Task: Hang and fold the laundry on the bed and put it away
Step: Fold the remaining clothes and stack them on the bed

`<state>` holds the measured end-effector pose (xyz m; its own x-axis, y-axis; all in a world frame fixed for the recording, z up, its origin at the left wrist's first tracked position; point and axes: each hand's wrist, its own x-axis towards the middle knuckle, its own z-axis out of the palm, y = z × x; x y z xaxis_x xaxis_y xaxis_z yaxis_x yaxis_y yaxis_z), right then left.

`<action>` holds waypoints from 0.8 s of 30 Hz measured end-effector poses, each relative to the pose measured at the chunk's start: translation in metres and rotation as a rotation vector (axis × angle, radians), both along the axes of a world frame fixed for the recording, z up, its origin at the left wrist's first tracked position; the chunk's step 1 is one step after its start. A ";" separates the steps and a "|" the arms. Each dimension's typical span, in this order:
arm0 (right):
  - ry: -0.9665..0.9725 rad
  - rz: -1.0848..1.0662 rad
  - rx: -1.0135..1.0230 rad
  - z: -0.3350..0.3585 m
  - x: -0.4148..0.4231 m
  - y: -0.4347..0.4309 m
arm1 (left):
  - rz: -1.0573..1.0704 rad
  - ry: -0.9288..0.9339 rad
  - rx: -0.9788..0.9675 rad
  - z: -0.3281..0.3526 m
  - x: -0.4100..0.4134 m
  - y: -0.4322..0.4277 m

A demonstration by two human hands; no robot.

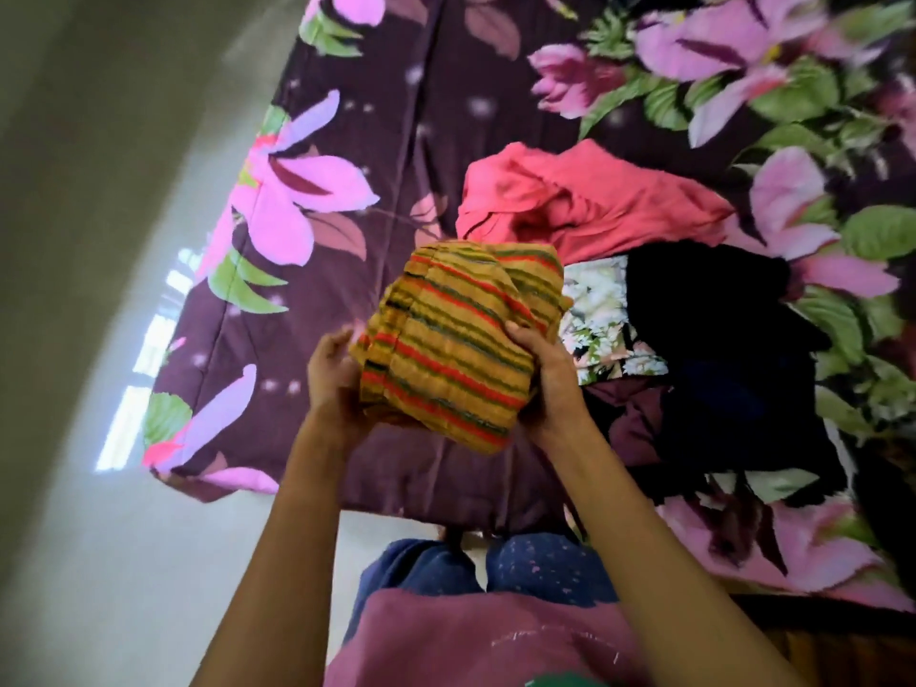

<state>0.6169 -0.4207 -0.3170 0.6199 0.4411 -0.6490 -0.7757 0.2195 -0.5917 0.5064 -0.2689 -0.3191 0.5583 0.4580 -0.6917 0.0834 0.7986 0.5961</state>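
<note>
A folded mustard cloth with red and green stripes [456, 339] is held above the near edge of the bed between both hands. My left hand [332, 379] grips its left side, slightly blurred. My right hand [550, 384] grips its right side, thumb on top. Behind it on the bed lie a crumpled pink-red garment [585, 195], a white floral cloth [602, 319], a black garment [718, 339] and a dark maroon piece [634, 423].
The bed carries a dark purple cover with big pink flowers [357, 166]; its left part is bare of laundry. Pale floor [99, 538] runs along the bed's left side and foot. My legs in blue trousers [495, 567] stand against the bed's edge.
</note>
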 end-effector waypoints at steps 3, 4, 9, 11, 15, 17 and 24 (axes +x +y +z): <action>-0.160 0.031 -0.114 0.019 0.015 -0.027 | -0.381 -0.113 0.030 0.016 0.027 -0.006; -0.191 0.010 -0.184 0.021 0.020 -0.034 | -0.522 -0.102 0.101 0.022 0.035 -0.017; -0.416 -0.075 -0.269 0.023 0.042 -0.093 | -0.705 -0.141 0.419 0.022 0.077 -0.078; -0.558 0.071 -0.297 0.024 0.045 -0.125 | -0.775 -0.139 0.461 0.023 0.093 -0.097; -0.590 0.166 -0.412 0.015 0.049 -0.179 | -1.020 -0.152 0.577 0.020 0.124 -0.135; -0.553 0.086 -0.404 0.011 0.052 -0.203 | -1.125 -0.143 0.610 0.019 0.139 -0.159; -0.429 -0.086 -0.331 0.005 0.088 -0.301 | -1.159 -0.098 0.467 0.017 0.188 -0.260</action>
<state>0.7054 -0.7222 -0.3124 0.8843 0.1926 -0.4253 -0.4368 0.0196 -0.8994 0.6947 -0.5291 -0.3017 0.8360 -0.1465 -0.5288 0.5340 -0.0043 0.8455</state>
